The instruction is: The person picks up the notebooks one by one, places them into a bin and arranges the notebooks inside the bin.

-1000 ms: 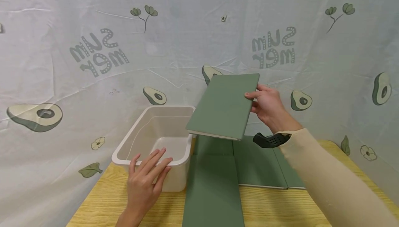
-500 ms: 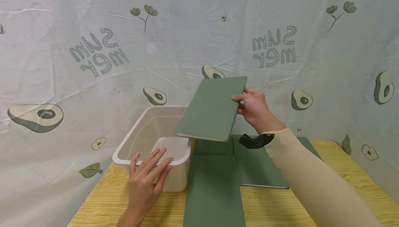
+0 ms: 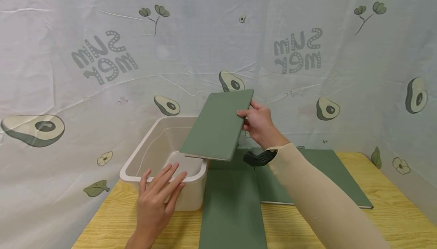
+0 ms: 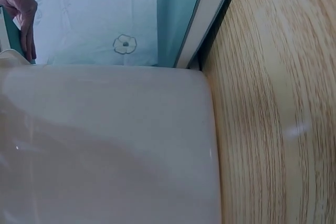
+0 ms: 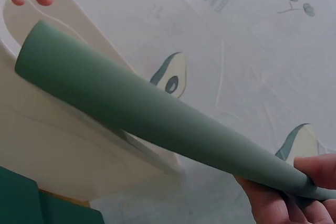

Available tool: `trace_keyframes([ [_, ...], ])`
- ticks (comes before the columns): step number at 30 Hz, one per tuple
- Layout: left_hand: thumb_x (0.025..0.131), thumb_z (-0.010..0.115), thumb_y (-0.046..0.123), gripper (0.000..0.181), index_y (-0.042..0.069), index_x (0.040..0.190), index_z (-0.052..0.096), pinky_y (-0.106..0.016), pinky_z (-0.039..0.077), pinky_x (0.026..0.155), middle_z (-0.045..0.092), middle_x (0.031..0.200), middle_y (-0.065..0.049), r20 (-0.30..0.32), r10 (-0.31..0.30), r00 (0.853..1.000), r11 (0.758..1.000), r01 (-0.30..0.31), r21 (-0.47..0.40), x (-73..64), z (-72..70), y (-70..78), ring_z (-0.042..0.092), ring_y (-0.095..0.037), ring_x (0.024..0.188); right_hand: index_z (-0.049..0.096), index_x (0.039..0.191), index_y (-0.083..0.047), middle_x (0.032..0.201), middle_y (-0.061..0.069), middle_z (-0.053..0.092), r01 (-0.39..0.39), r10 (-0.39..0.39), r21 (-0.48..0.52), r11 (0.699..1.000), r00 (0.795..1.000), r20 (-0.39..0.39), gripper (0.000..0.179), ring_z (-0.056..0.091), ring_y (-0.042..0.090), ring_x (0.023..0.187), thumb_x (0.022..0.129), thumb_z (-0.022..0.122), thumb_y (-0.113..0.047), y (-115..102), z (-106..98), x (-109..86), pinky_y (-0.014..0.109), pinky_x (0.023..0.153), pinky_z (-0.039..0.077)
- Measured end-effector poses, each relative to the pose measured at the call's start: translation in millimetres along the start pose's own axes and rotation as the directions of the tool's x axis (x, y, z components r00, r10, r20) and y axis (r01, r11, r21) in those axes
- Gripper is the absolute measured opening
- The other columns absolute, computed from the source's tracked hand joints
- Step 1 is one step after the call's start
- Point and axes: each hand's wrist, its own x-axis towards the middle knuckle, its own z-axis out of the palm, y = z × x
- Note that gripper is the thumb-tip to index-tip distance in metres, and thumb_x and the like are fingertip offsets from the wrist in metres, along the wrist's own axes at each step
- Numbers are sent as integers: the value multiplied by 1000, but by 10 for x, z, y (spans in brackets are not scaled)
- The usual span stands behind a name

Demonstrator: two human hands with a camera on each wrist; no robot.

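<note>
Above the right rim of the off-white rectangular plastic bin (image 3: 192,196), 1 thin green hardcover book (image 3: 213,127) hangs tilted. Right hand (image 3: 261,125) clamps its edge between thumb and fingers; left hand (image 3: 153,207) rests with fingers extended on the near rim. Progress, as judged: 1 lifted, not released; at least 3 green books (image 3: 232,211) remain on the yellow wood-grain table (image 3: 396,218).

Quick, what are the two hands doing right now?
Left hand: open, resting on the near rim of the pale bin.
Right hand: closed, holding a green book by one edge.
</note>
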Motion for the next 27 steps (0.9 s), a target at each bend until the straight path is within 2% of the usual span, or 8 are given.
trace_keyframes([
  [8, 106, 64, 39, 33, 15, 118, 83, -41, 24, 130, 78, 127, -13, -6, 8, 1000, 1000, -9, -2, -9, 17, 0, 73, -26, 120, 44, 163, -24, 145, 20, 62, -18, 18, 37, 999, 1000, -7, 69, 76, 16, 72, 102, 62, 4, 95, 82, 51, 26, 57, 56],
  [19, 106, 65, 39, 33, 14, 117, 83, -40, 24, 129, 79, 124, -14, -22, 15, 1000, 1000, -15, -1, 2, 28, 27, 74, -27, 117, 44, 163, -23, 141, 23, 65, -15, 14, 66, 998, 1000, 5, 69, 75, 16, 70, 102, 61, 6, 217, 218, 76, 25, 54, 53],
  [27, 105, 65, 39, 33, 14, 118, 83, -40, 24, 129, 79, 125, -13, -15, 4, 1000, 1000, -4, 1, 1, 34, 31, 73, -25, 120, 43, 164, -23, 137, 22, 65, -29, 28, 81, 996, 999, 15, 72, 70, 15, 65, 101, 60, 7, 285, 310, 103, 23, 50, 44],
])
